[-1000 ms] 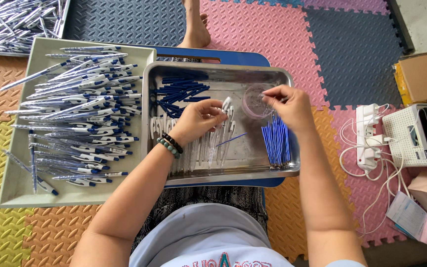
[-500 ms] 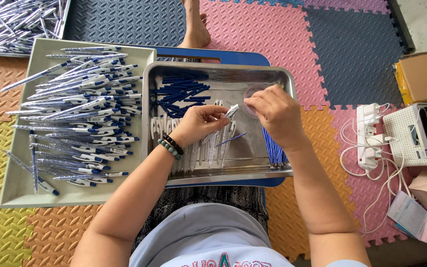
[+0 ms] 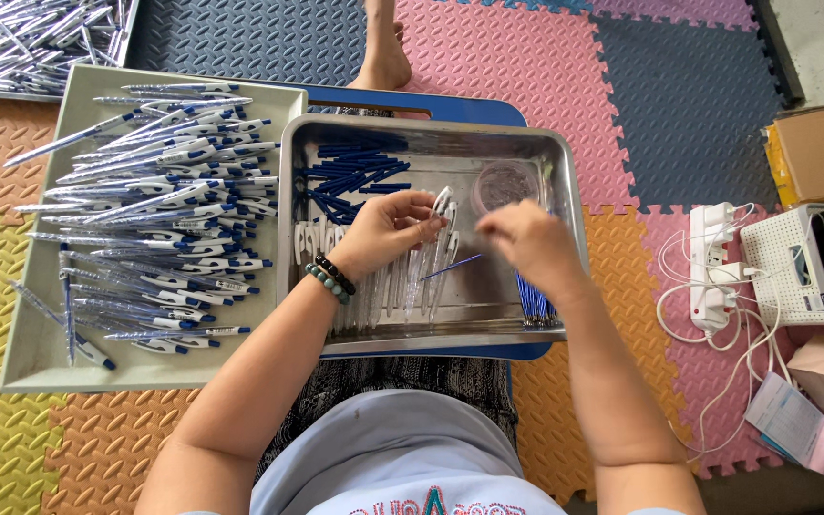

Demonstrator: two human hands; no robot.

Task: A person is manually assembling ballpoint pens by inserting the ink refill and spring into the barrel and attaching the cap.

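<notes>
My left hand [image 3: 385, 229] holds a white pen barrel [image 3: 442, 205] over the steel tray [image 3: 431, 133], tip pointing up to the right. My right hand [image 3: 526, 238] is close beside it, fingers pinched; what it holds is too small and blurred to tell. Under the hands lie white pen barrels [image 3: 402, 281] in a row. Blue pen parts [image 3: 350, 172] are heaped at the tray's far left. A bundle of blue refills [image 3: 534, 303] lies by the tray's right wall. A small round clear dish [image 3: 504, 184] sits at the far right of the tray.
A beige tray [image 3: 40, 353] at my left holds several finished blue-and-white pens [image 3: 159, 229]. Another tray of pens [image 3: 30, 38] is at top left. A power strip [image 3: 708, 257], a white device [image 3: 803, 262], a cardboard box [image 3: 813, 153] and a bare foot [image 3: 383, 52] lie around on the foam mats.
My right hand has come down from the clear dish toward my left hand and the barrel. My left hand has lifted the barrel slightly.
</notes>
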